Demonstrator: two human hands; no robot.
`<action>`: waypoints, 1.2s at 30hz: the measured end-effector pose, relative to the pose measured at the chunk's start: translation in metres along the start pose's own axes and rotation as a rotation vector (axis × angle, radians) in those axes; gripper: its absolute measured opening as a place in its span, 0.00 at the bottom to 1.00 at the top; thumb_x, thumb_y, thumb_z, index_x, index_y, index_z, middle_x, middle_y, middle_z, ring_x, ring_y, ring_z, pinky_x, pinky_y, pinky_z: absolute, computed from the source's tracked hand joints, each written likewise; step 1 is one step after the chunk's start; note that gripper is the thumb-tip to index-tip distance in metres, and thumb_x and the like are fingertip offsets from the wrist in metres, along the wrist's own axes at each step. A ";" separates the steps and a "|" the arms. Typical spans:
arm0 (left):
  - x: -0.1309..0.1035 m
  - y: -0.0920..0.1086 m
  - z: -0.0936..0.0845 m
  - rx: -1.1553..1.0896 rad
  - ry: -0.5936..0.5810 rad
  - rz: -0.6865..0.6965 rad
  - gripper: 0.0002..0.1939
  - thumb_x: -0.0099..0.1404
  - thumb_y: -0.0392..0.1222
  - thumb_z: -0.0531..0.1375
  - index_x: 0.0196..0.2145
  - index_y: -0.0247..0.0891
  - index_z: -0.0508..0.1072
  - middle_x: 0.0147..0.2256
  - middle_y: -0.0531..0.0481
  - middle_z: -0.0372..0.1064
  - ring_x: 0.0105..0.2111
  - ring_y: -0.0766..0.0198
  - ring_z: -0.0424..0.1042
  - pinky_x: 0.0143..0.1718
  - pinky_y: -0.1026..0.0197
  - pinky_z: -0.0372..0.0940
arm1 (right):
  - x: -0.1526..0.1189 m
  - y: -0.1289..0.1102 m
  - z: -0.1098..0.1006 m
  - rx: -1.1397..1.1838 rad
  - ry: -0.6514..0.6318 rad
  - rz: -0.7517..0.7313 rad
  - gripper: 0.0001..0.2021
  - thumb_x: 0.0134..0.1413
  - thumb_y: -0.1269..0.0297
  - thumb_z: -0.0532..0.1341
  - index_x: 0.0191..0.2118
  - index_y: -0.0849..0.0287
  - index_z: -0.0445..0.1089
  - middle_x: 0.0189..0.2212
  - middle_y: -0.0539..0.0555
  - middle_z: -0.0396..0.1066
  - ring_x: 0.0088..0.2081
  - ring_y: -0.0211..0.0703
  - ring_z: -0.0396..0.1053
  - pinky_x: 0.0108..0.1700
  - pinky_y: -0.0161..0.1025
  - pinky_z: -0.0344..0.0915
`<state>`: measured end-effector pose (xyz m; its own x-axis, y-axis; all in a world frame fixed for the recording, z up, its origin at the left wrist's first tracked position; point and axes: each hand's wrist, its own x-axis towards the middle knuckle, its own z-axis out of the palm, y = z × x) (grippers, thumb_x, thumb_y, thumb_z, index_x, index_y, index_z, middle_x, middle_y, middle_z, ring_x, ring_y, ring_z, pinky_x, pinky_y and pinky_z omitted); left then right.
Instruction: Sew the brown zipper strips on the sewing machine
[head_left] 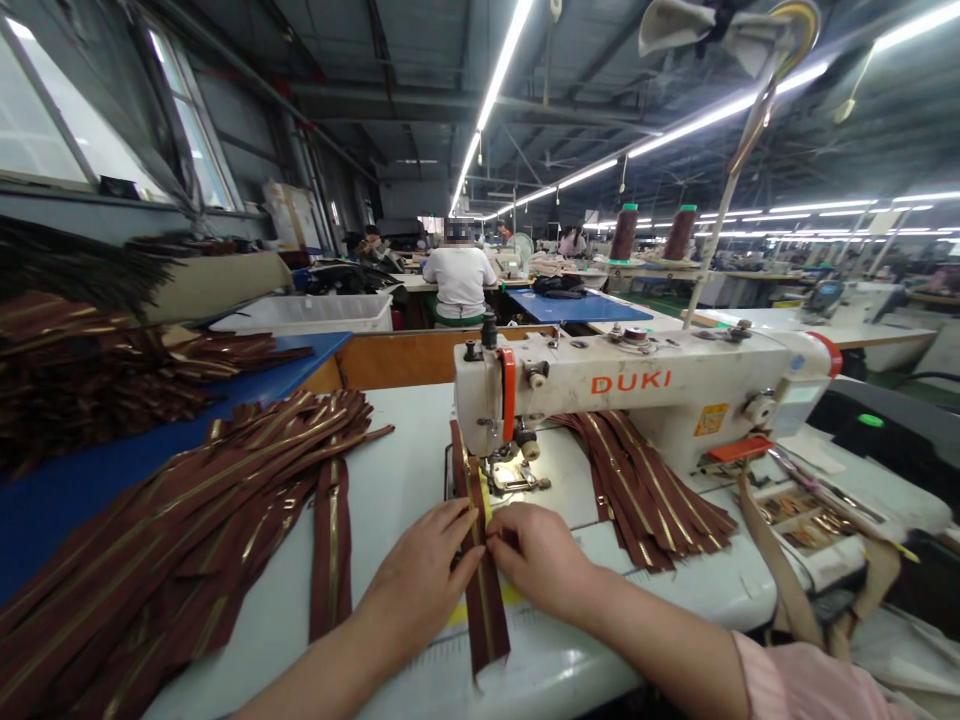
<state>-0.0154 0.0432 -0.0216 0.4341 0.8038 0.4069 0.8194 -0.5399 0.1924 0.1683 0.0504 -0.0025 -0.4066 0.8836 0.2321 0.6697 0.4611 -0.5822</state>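
Note:
A brown zipper strip with gold teeth (487, 610) runs from under the needle area of a white sewing machine (555, 380) down to the table's front edge. My left hand (420, 565) pinches the strip's left side, thumb and fingers around it just in front of the presser foot. On the strip's right edge, my right hand (536, 560) is closed, with thumb and forefinger together at the brown tape. Yellow material (486, 500) shows beside the strip. The fingertips of both hands are close together.
Brown zippers (225, 500) are heaped on the left of the table; another bundle (652, 490) lies under the machine arm. A tray of small metal parts (810, 520) sits at the right. A person in a white shirt (459, 280) sits beyond the machine.

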 end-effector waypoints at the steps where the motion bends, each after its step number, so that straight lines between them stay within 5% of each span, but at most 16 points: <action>1: 0.001 0.000 0.000 0.009 0.006 0.010 0.18 0.67 0.46 0.51 0.50 0.36 0.70 0.50 0.40 0.70 0.50 0.52 0.69 0.52 0.48 0.65 | 0.001 0.001 0.000 -0.020 0.004 -0.015 0.07 0.51 0.70 0.56 0.33 0.58 0.71 0.31 0.52 0.73 0.34 0.40 0.67 0.34 0.33 0.55; 11: 0.000 0.005 -0.004 0.018 0.084 0.119 0.16 0.68 0.42 0.50 0.49 0.38 0.70 0.45 0.42 0.72 0.45 0.54 0.72 0.47 0.50 0.69 | -0.001 0.006 0.003 -0.166 0.014 -0.222 0.09 0.58 0.72 0.53 0.37 0.60 0.71 0.31 0.54 0.70 0.35 0.40 0.66 0.36 0.33 0.57; 25: -0.003 0.006 -0.006 0.005 0.029 0.090 0.16 0.67 0.42 0.51 0.48 0.37 0.72 0.46 0.41 0.71 0.47 0.52 0.70 0.48 0.48 0.69 | -0.005 0.005 0.002 -0.367 -0.001 -0.367 0.08 0.61 0.68 0.54 0.37 0.62 0.70 0.31 0.55 0.68 0.34 0.44 0.63 0.35 0.37 0.59; 36: 0.029 -0.002 -0.011 0.079 -0.076 0.101 0.15 0.66 0.42 0.52 0.47 0.39 0.72 0.48 0.42 0.71 0.47 0.53 0.71 0.48 0.49 0.68 | 0.020 0.028 -0.030 -0.224 -0.007 -0.271 0.09 0.56 0.73 0.56 0.33 0.60 0.74 0.31 0.55 0.70 0.38 0.44 0.63 0.41 0.38 0.59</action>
<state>-0.0085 0.0642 -0.0003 0.5406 0.7644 0.3513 0.7956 -0.6003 0.0820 0.1971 0.0837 0.0094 -0.5921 0.7263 0.3491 0.6562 0.6860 -0.3144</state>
